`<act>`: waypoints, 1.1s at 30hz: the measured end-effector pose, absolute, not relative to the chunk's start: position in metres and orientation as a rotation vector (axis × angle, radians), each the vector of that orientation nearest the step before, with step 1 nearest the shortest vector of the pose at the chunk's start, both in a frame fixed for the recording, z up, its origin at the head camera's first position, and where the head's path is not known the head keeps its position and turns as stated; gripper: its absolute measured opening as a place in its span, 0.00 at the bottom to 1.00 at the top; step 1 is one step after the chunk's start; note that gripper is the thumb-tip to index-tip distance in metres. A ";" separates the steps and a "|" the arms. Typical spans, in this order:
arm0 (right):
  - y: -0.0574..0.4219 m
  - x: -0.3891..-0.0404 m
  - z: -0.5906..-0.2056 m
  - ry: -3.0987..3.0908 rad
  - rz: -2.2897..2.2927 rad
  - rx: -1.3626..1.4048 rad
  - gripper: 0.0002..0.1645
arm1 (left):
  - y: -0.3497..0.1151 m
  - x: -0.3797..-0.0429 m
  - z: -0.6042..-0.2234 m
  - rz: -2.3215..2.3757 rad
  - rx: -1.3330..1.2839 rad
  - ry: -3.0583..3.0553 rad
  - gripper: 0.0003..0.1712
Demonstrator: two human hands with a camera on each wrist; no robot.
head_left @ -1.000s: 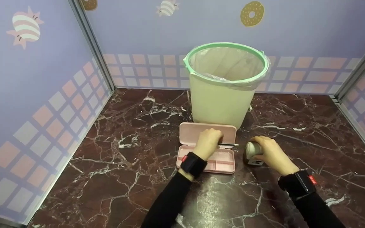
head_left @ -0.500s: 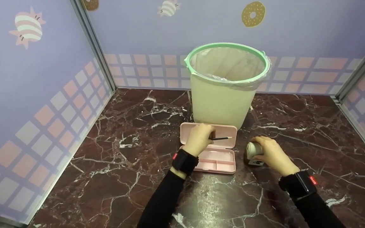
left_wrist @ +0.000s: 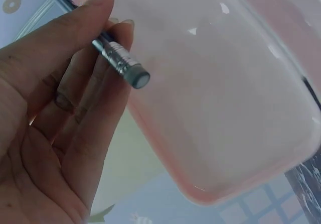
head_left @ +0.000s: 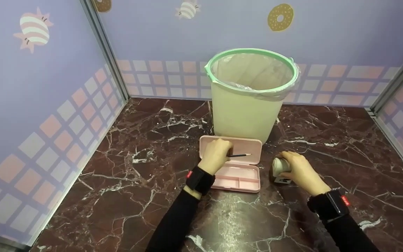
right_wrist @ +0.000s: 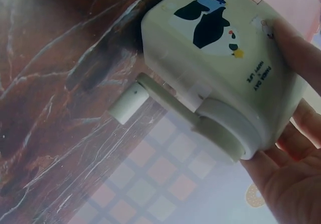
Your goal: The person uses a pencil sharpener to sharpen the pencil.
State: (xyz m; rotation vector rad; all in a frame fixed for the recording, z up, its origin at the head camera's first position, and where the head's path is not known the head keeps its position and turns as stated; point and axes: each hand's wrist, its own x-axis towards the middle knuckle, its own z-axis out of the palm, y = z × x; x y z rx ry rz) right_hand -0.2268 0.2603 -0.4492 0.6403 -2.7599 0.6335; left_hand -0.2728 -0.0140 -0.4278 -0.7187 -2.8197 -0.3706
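Observation:
My left hand (head_left: 216, 155) pinches a dark pencil (head_left: 240, 155) between thumb and fingers, over the lid of an open pink pencil case (head_left: 248, 171). The pencil's sharpened tip points right in the head view. Close up in the left wrist view, its eraser end (left_wrist: 136, 77) sticks out past the fingertips. To the right of the case, my right hand (head_left: 301, 173) grips a pale crank pencil sharpener (right_wrist: 215, 48) that sits on the table. Penguin-like pictures decorate the sharpener's face, and its crank handle (right_wrist: 168, 103) shows in the right wrist view.
Right behind the pencil case stands a pale green wastebasket (head_left: 247, 115) with a green rim and a clear liner. Patterned panels (head_left: 152, 42) enclose the dark marbled table (head_left: 145, 210) at the back and both sides.
My left hand has moved left and slightly away from me with the pencil, so its tip is farther from the sharpener. The right hand keeps its place on the sharpener.

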 end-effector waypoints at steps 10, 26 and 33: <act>0.260 -0.227 -0.448 -2.762 0.684 0.651 0.29 | -0.027 -0.274 -0.445 -0.244 -0.787 -2.863 0.09; 0.220 -0.208 -0.446 -2.587 0.579 0.763 0.34 | -0.043 -0.271 -0.463 -0.114 -0.765 -2.867 0.11; 0.194 -0.195 -0.455 -2.752 0.473 0.735 0.28 | -0.055 -0.266 -0.449 -0.065 -0.687 -2.898 0.13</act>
